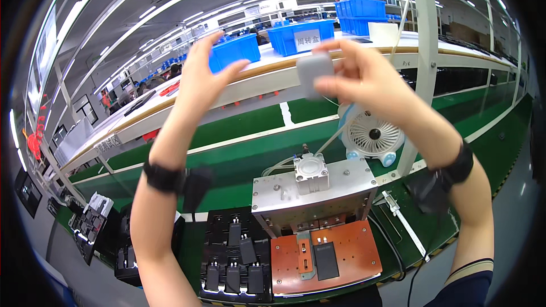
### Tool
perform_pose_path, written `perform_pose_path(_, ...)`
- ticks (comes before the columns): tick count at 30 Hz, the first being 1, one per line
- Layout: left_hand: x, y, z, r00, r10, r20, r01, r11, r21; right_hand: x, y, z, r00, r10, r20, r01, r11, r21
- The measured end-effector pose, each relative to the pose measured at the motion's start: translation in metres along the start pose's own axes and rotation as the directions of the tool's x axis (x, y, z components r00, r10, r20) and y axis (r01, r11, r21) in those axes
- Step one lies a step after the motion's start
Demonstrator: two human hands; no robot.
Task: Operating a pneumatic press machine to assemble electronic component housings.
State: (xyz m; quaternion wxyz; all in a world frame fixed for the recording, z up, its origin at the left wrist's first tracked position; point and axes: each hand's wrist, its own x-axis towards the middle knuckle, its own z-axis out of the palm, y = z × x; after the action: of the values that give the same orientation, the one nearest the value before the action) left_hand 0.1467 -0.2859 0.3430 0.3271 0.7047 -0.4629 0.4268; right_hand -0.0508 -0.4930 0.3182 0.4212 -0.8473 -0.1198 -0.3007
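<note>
My right hand is raised over the bench and pinches a small grey block with rounded corners; blur hides what it is exactly. Up at the left, my left hand is empty, its thumb and fingers spread apart. Below and between my arms stands a metal press with a cylinder on top. On its orange base plate lies a flat black pack with small pale tabs. Several similar packs lie in a black tray to the left of the press.
A small white fan stands behind the press. A caliper lies on the green bench at the right, beside a dark cable. Blue bins sit on the shelf beyond, and a white upright post rises at the right.
</note>
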Motion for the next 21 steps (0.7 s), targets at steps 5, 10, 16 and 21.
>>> perform_pose_path(5,0.034,-0.087,0.038,0.953,-0.254,0.163,0.188,0.922,0.338,0.089,0.012,0.007,0.996,0.044,-0.082,-0.06,0.978,-0.201)
perform_pose_path(10,0.041,-0.093,0.038,0.931,-0.348,0.107,0.32,0.923,0.214,0.134,0.024,0.049,0.983,-0.081,-0.162,0.011,0.92,-0.392)
perform_pose_path(16,0.045,-0.091,0.001,0.954,-0.043,-0.297,0.104,0.976,0.192,0.185,0.058,0.09,0.975,-0.105,-0.195,-0.019,0.836,-0.549)
perform_pose_path(21,0.052,-0.068,-0.012,0.979,-0.024,-0.202,0.06,0.982,0.177,0.201,0.063,0.096,0.972,0.101,-0.213,-0.213,0.763,-0.61)
